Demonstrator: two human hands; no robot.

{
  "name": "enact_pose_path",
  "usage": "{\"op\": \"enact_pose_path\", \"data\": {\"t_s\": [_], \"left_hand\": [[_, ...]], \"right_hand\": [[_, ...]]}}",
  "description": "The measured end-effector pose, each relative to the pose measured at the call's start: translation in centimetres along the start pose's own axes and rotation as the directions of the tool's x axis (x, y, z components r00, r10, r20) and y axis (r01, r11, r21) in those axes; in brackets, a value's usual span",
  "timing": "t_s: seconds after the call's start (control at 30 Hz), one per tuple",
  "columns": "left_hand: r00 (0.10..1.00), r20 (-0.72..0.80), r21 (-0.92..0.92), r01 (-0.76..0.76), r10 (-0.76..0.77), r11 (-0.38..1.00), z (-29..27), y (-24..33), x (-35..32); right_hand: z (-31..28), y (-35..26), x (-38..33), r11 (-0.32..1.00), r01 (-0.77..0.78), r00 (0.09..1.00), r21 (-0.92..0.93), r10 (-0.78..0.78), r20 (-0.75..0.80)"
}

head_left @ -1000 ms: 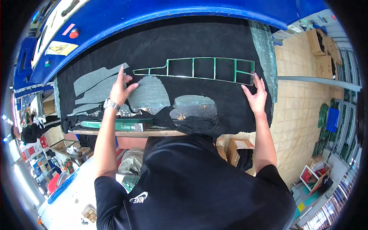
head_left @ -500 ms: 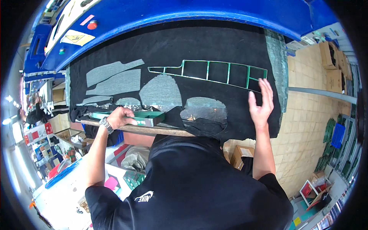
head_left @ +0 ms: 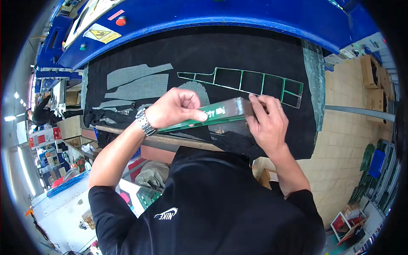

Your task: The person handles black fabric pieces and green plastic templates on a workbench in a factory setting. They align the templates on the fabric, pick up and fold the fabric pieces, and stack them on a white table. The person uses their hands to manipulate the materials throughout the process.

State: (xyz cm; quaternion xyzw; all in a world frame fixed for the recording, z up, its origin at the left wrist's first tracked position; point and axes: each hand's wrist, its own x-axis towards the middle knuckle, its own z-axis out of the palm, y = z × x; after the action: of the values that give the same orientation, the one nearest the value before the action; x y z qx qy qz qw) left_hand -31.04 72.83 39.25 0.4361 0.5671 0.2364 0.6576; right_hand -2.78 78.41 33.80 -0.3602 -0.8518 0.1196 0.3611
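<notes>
Up comes the detail: the green block (head_left: 225, 111) sits lifted above the bench's wooden front edge (head_left: 170, 142), tilted, left hand (head_left: 174, 108) with its fingers closed on the block's side, right hand (head_left: 268, 123) with its fingers hooked round the grey end. Beyond, the green frame (head_left: 241, 80) lies flat, squared end near the right margin of the black cloth (head_left: 178, 46); roomiest stretch, behind it, toward the blue machine (head_left: 238, 26).

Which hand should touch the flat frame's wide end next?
Probably the right hand, at the green piece: it's nearer that end of the frame. The left hand grips the piece farther left.
</notes>
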Motion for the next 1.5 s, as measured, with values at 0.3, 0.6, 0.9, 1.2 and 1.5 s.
{"op": "enact_pose_path", "data": {"t_s": [0.3, 0.6, 0.9, 1.2, 1.5], "left_hand": [[0.998, 0.049, 0.105, 0.028, -0.033, 0.994, 1.5, 2.5, 4.6], [0.994, 0.074, 0.174, 0.073, -0.087, 0.982, 2.0, 3.7, 7.3], [0.972, -0.017, 0.611, -0.174, 0.233, 0.772, 2.0, -1.0, 6.8], [0.929, -0.357, 0.878, 0.297, 0.099, 0.376, -2.9, -14.5, -7.4], [0.889, -0.338, 0.931, 0.269, 0.308, 0.245, -5.4, -21.5, -8.7]], "right_hand": [[-1.6, 4.0, -0.4, 0.996, 0.083, 0.997, -0.039, -0.083, 0.002], [-2.0, 5.3, -1.5, 0.97, -0.19, 0.968, 0.151, 0.16, 0.191], [-2.8, 5.2, -1.8, 0.946, -0.325, 0.876, 0.012, 0.296, 0.381], [-2.5, 5.8, -3.1, 0.878, -0.44, 0.732, -0.186, 0.471, 0.493], [-1.7, 6.9, -2.6, 0.861, -0.499, 0.718, -0.097, 0.473, 0.511]]}}
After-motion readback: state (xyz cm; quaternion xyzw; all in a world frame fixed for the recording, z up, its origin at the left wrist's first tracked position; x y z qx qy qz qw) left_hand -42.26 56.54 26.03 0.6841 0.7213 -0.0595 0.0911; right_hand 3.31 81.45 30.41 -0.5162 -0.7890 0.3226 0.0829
